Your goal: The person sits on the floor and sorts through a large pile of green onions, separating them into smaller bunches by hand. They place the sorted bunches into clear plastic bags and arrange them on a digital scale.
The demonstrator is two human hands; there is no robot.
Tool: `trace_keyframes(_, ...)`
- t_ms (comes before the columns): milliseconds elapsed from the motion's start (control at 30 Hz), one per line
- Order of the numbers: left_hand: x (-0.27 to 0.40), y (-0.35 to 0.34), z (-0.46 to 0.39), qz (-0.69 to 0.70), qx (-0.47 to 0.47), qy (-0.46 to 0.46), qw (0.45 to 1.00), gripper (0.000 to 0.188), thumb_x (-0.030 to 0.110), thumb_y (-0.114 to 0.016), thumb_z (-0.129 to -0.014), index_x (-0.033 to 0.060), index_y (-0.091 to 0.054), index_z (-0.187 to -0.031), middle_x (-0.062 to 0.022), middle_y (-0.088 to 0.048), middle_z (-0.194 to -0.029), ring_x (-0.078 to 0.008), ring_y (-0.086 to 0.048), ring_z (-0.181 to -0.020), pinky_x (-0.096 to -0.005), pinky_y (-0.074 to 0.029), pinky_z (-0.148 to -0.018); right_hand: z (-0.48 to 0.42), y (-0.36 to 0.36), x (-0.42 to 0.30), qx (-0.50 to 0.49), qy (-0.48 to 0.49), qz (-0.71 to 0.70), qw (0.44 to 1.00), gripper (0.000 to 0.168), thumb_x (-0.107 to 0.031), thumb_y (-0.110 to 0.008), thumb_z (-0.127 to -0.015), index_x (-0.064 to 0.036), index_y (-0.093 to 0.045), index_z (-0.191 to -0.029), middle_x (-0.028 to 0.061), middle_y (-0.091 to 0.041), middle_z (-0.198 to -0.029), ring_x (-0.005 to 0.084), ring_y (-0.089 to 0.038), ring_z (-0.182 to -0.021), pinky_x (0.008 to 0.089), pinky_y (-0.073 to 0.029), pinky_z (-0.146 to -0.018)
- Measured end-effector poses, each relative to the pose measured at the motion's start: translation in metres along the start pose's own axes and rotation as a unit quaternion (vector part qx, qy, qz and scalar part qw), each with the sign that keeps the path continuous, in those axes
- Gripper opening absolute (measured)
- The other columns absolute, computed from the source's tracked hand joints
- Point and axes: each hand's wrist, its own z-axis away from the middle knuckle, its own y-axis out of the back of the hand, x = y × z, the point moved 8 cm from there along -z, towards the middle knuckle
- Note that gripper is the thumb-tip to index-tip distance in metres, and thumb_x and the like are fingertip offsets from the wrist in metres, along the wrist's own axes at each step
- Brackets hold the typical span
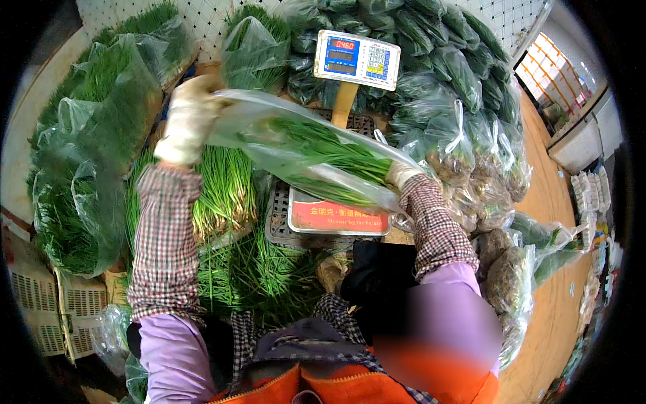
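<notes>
A long clear plastic bag (252, 136) with a bundle of green chives (323, 146) in it stretches between my gloved hands above the scale's plate (339, 214). My left hand (194, 108), blurred, grips the bag's far left end. At the opposite end my right hand (402, 174) holds the bundle, with plastic film about the fingers; whether the fingers are inside the bag cannot be told. Behind the bag stands the scale's display (357, 59) on a post, its digits lit. Loose chives with pale stem ends (227, 197) lie below my left hand.
Bagged greens (96, 131) line the left side, and one stands behind the bag (256, 50). Filled bags (429, 40) are piled at the back right. Knotted bags with brown root ends (454, 161) sit right of the scale. Plastic crates (81, 308) stand lower left.
</notes>
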Motion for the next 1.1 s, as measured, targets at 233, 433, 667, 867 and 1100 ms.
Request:
trace_keyframes(233,0.015,-0.019,-0.028,0.035,-0.068,0.063,0.995,0.032,0.01,-0.066,-0.068,0.0002,-0.059,-0.098,-0.0096,-0.062,-0.088,-0.016,-0.058,-0.077,-0.0254,-0.046,-0.069,-0.009,-0.013,0.02,-0.002,-0.085,0.245,0.966,0.042,-0.042,-0.054,-0.075,-0.005,-0.061,-0.092,0.0163,-0.061,-0.087,0.0292,-0.059,-0.083,0.0396,-0.046,-0.069)
trace_keyframes(433,-0.004,0.012,-0.004,0.229,-0.193,-0.092,0.95,0.033,0.019,-0.064,-0.073,0.0024,-0.059,-0.101,-0.0006,-0.058,-0.08,-0.007,-0.051,-0.069,-0.0224,-0.043,-0.06,0.08,0.015,-0.237,-0.002,0.301,0.152,0.941,0.02,-0.02,-0.049,-0.075,-0.004,-0.06,-0.073,0.0155,-0.058,-0.066,0.0198,-0.058,-0.051,0.0377,-0.045,-0.039)
trace_keyframes(667,-0.294,0.063,0.118,-0.351,-0.156,0.143,0.912,0.021,0.017,-0.049,-0.078,0.0064,-0.061,-0.064,-0.0102,-0.062,-0.072,-0.0203,-0.058,-0.061,-0.0312,-0.045,-0.05,0.021,-0.202,-0.293,-0.357,0.219,0.02,0.908,0.037,-0.029,-0.049,-0.082,0.005,-0.053,-0.097,0.0233,-0.058,-0.085,0.0317,-0.059,-0.076,0.0396,-0.047,-0.069)
trace_keyframes(867,-0.307,-0.161,0.321,-0.074,-0.245,0.395,0.882,0.025,0.025,-0.046,-0.08,0.0038,-0.058,-0.087,-0.0125,-0.058,-0.086,-0.0229,-0.057,-0.085,-0.0353,-0.047,-0.069,-0.072,-0.34,-0.329,0.02,0.217,0.159,0.963,0.029,-0.024,-0.051,-0.079,0.004,-0.056,-0.08,0.0183,-0.059,-0.072,0.0312,-0.059,-0.067,0.0387,-0.047,-0.06)
trace_keyframes(1100,-0.196,-0.209,0.365,0.146,-0.612,0.326,0.706,0.047,0.031,-0.06,-0.073,0.0094,-0.052,-0.113,-0.0159,-0.054,-0.11,-0.0291,-0.05,-0.103,-0.0381,-0.039,-0.087,-0.088,-0.321,-0.261,-0.048,0.096,-0.21,0.972,0.019,-0.017,-0.055,-0.077,0.002,-0.059,-0.075,0.0185,-0.06,-0.077,0.0272,-0.059,-0.069,0.0347,-0.046,-0.06)
